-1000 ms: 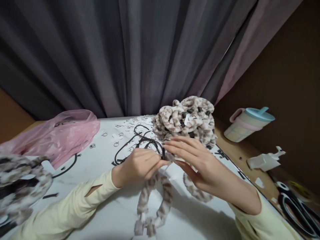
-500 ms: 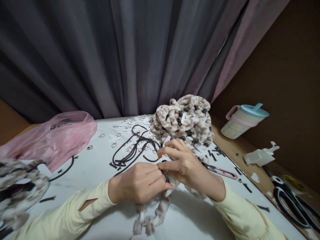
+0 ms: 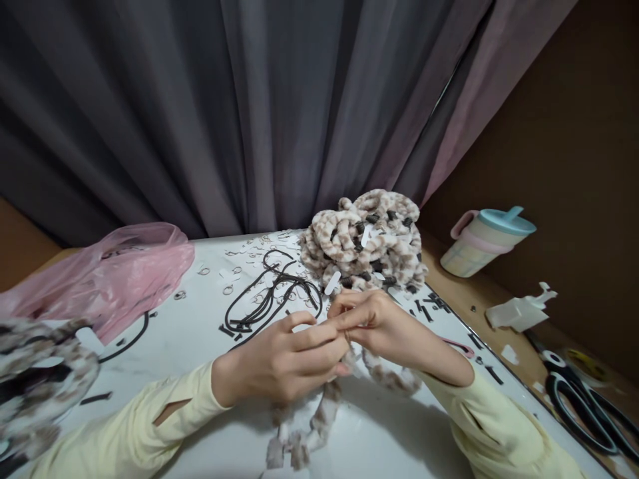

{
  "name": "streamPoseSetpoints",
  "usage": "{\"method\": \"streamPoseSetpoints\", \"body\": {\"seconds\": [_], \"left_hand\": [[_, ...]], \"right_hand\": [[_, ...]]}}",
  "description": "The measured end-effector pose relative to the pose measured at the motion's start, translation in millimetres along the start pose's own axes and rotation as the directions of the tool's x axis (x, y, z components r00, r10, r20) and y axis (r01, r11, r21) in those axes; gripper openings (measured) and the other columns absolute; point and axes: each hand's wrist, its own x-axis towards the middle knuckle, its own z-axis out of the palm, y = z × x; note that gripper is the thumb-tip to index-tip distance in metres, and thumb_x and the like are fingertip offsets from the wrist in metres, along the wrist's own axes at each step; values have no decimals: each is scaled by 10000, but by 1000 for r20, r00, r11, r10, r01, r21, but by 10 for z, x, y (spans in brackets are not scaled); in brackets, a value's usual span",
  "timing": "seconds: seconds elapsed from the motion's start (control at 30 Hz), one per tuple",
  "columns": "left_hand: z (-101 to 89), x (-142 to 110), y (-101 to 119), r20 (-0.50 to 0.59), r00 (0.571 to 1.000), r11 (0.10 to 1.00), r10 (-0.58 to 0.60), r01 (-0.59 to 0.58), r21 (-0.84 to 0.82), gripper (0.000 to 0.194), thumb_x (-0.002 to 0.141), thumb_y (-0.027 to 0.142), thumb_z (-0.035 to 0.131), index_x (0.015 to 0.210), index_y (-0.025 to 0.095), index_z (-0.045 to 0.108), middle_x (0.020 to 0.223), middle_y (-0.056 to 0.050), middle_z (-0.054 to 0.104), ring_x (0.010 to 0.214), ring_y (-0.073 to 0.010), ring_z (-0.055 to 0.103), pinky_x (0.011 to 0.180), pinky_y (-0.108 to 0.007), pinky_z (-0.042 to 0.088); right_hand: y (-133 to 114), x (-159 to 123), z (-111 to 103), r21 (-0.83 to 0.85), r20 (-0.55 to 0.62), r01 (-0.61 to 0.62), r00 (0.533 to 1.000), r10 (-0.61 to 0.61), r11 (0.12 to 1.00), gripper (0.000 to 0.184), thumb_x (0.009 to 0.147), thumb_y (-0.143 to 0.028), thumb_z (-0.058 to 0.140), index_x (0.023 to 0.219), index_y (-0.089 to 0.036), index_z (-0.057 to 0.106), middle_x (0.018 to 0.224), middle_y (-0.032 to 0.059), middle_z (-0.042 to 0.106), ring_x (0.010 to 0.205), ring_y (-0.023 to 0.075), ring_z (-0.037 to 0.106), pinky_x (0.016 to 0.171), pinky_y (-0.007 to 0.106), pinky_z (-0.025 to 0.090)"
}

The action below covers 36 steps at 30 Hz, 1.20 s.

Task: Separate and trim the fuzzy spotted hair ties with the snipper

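Above the white table, my left hand (image 3: 287, 359) is closed on a fluffy brown-and-white plush cord (image 3: 327, 406). Its loop hangs down below the fingers and its cut ends lie on the table toward me. My right hand (image 3: 374, 322) meets it from the right, fingertips pinched together against the left fingers. What is between the right fingertips is hidden. Another curved piece of plush cord (image 3: 394, 376) shows under the right wrist. Just beyond my hands lies a loose tangle of black cord (image 3: 269, 303).
A pile of plush loops (image 3: 367, 233) with black bindings stands at the back. More loops (image 3: 44, 379) and a pink plastic bag (image 3: 144, 266) lie left. Metal rings (image 3: 228, 290) are scattered behind. Rightward are cord scraps, a cutter (image 3: 462, 347), scissors (image 3: 582, 409), a white bottle (image 3: 519, 316) and a cup (image 3: 482, 243).
My right hand came in from spread fingers to a pinch against my left hand, then shifted slightly right. A pink cutter came into view, now mostly behind the right wrist. The view turned slightly.
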Motion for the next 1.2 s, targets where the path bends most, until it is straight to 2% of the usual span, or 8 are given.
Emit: {"method": "streamPoseSetpoints", "body": {"seconds": [0.23, 0.37, 0.5, 0.6, 0.73, 0.83, 1.0, 1.2], "left_hand": [[-94, 95, 8, -1, 999, 999, 39, -38, 15, 206, 862, 142, 565, 667, 123, 630, 786, -53, 685, 828, -159, 590, 724, -274, 484], [-94, 103, -4, -105, 981, 986, 165, -160, 48, 247, 822, 152, 624, 575, 157, 635, 736, -21, 677, 730, -129, 576, 598, -243, 491], [-91, 84, -21, -234, 937, 965, 260, -241, 107, 290, 809, 157, 643, 522, 194, 634, 688, 4, 654, 683, -109, 541, 542, -220, 477], [-129, 66, -24, -238, 941, 969, 242, -220, 113, 251, 799, 168, 658, 549, 183, 644, 701, -10, 654, 685, -113, 547, 555, -230, 479], [-198, 69, -25, -187, 954, 966, 236, -209, 154, 255, 815, 180, 640, 561, 198, 650, 693, 18, 663, 690, -98, 562, 558, -217, 489], [-219, 83, -28, -199, 939, 953, 281, -248, 172, 276, 820, 177, 633, 549, 225, 651, 668, 52, 660, 682, -82, 562, 547, -199, 492], [-246, 99, -52, -143, 966, 974, 213, -198, 113, 295, 791, 150, 662, 503, 192, 614, 700, 10, 695, 717, -105, 575, 578, -223, 498], [-258, 108, -107, -114, 993, 999, 18, -22, -33, 180, 802, 170, 662, 636, 107, 636, 713, -52, 700, 704, -134, 600, 610, -263, 494]], "right_hand": [[27, -16, -217, 199, 251, -272, 943, 219, 942, 238, 868, -225, 541, 1063, -168, 666, 984, 58, 695, 888, 172, 642, 779, 260, 501], [110, -6, -252, 313, 484, -226, 874, 50, 922, 246, 856, -241, 553, 1041, -115, 655, 1027, 85, 666, 941, 171, 613, 851, 273, 466], [107, -9, -102, 446, 560, -267, 828, -33, 854, 296, 868, -376, 526, 878, -111, 656, 848, 46, 634, 782, 126, 574, 743, 231, 469], [76, -30, 8, 572, 537, -380, 844, 19, 727, 301, 836, -416, 569, 790, -126, 633, 722, -4, 580, 676, 87, 523, 668, 193, 444], [118, -43, 121, 747, 517, -473, 855, 41, 467, 272, 740, -345, 711, 771, -86, 635, 647, -11, 573, 567, 60, 502, 568, 169, 411], [171, -37, 192, 776, 546, -507, 838, 1, 376, 284, 710, -318, 743, 750, -58, 636, 609, -7, 575, 525, 49, 485, 527, 159, 392], [159, -22, 247, 799, 462, -455, 883, 83, 393, 259, 685, -314, 745, 680, -70, 656, 557, -3, 588, 482, 61, 475, 476, 181, 357], [42, -21, 196, 787, 267, -351, 935, 231, 508, 194, 683, -261, 723, 676, -69, 694, 511, -16, 548, 463, 54, 387, 443, 202, 262]]}}
